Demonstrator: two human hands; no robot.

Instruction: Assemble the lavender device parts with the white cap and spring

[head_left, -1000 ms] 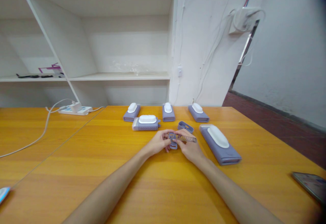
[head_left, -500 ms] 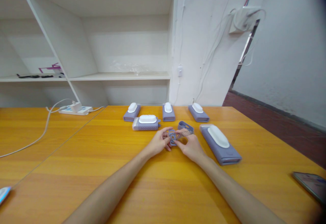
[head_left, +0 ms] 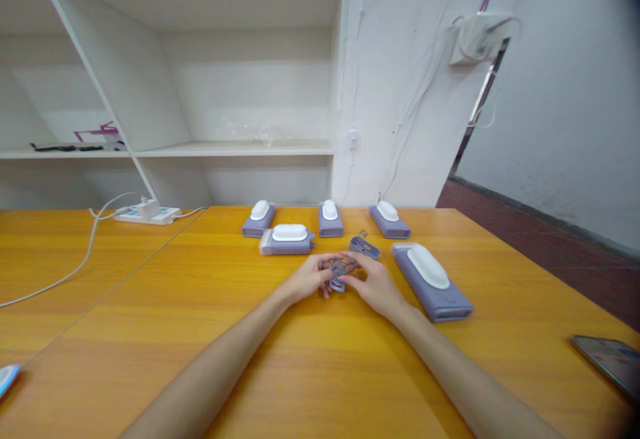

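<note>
My left hand (head_left: 311, 276) pinches a small grey-purple plastic piece with cut-outs (head_left: 338, 284) just above the wooden table. From the other side, my right hand (head_left: 374, 284) has its fingers closed around a metal coil spring (head_left: 351, 266), which lies against the plastic piece. Fingers cover much of the spring, so I cannot tell whether it is fixed to the piece. Just beyond my right fingertips rests a hollow grey-purple plastic part (head_left: 365, 248), with a small clear bit showing at its top.
Several grey-purple cases with white oval tops, such as the one at right (head_left: 433, 282) and one behind my left hand (head_left: 287, 239), lie around my hands. A phone (head_left: 607, 359) is at the right edge. A power strip (head_left: 149, 212) with a white cable sits back left.
The plastic piece has turned and tilted between my fingers. My right hand has shifted slightly left, closer to my left hand, and less of the spring shows. The hollow part is more exposed.
</note>
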